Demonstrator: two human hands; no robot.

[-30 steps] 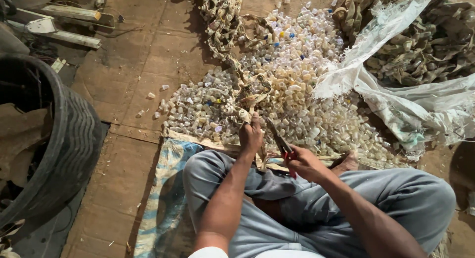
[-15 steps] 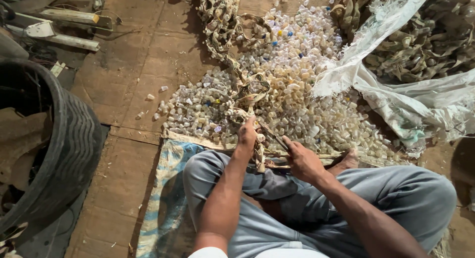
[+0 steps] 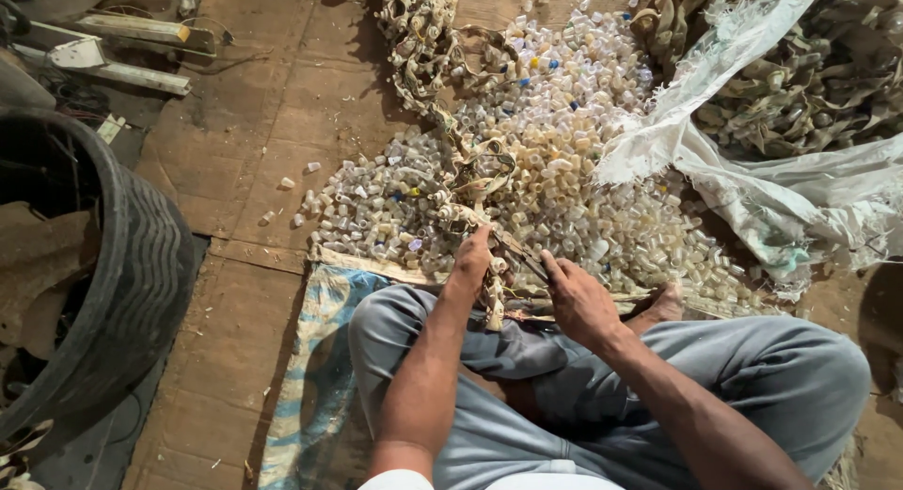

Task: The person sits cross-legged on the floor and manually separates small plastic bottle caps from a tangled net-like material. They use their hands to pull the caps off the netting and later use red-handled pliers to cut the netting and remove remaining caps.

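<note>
I sit cross-legged in grey trousers on the floor. My left hand (image 3: pixel 473 255) grips a long tan strip of linked plastic pieces (image 3: pixel 467 175) that trails away over a big pile of small pale plastic rings and caps (image 3: pixel 574 161). My right hand (image 3: pixel 576 297) is closed on a thin dark cutting tool (image 3: pixel 520 248), whose blade points up-left and touches the strip just beside my left fingers. A short cut end of the strip hangs below my left hand (image 3: pixel 493 307).
A black tyre (image 3: pixel 141 264) stands at the left. A torn white sack (image 3: pixel 743 180) at the right holds a heap of more tan strips (image 3: pixel 809 86). A blue-patterned woven mat (image 3: pixel 320 358) lies under my legs. Metal bars (image 3: pixel 122 48) lie top left on the brown floor.
My right hand has moved up and left, bringing the tool's blade against the strip. The red handles seen earlier are now hidden in my fist. My left hand has stayed on the strip.
</note>
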